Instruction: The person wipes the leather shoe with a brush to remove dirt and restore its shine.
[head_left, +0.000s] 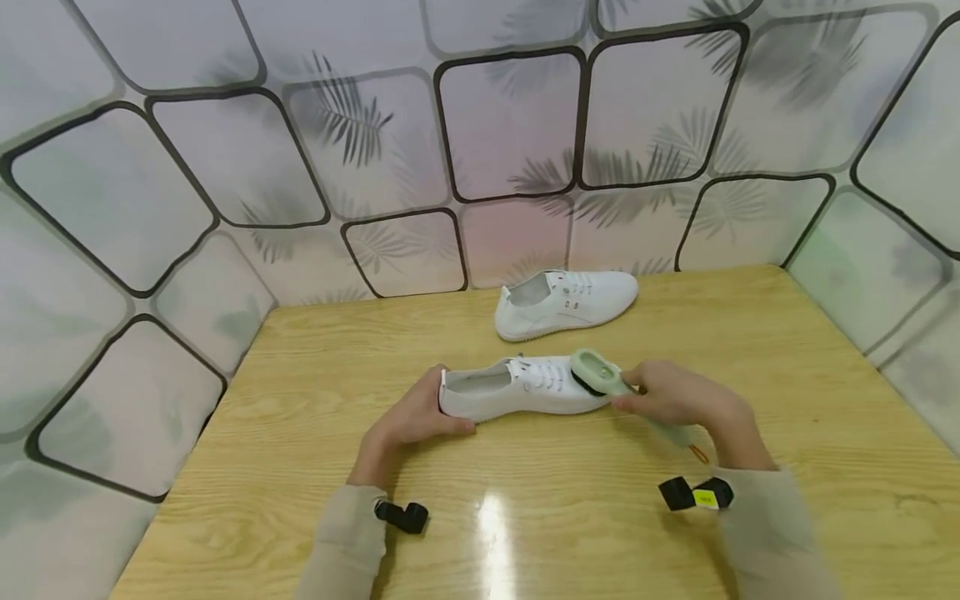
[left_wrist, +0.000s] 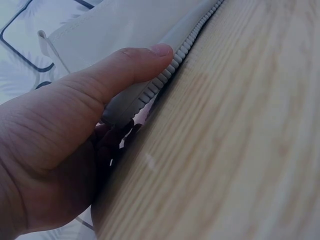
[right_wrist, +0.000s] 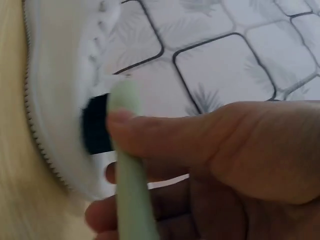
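Observation:
A white lace-up shoe (head_left: pixel 487 402) stands sole-down on the wooden table, its toe toward the right. My left hand (head_left: pixel 420 410) grips it at the heel; in the left wrist view the thumb (left_wrist: pixel 135 65) lies along the ridged sole edge, the other fingers mostly hidden behind the heel. In my right hand (head_left: pixel 671 396) is a pale green shoe brush (head_left: pixel 592 367), held by its handle. Its dark bristles (right_wrist: pixel 97 124) meet the shoe's upper just ahead of the laces, as the right wrist view shows.
Behind the gripped shoe sits a second white shoe (head_left: pixel 566 304), near the back edge of the wooden table (head_left: pixel 315 467). Patterned panels (head_left: pixel 510 125) enclose the back and sides. An orange cord loop (head_left: pixel 699 453) hangs off the brush handle's end.

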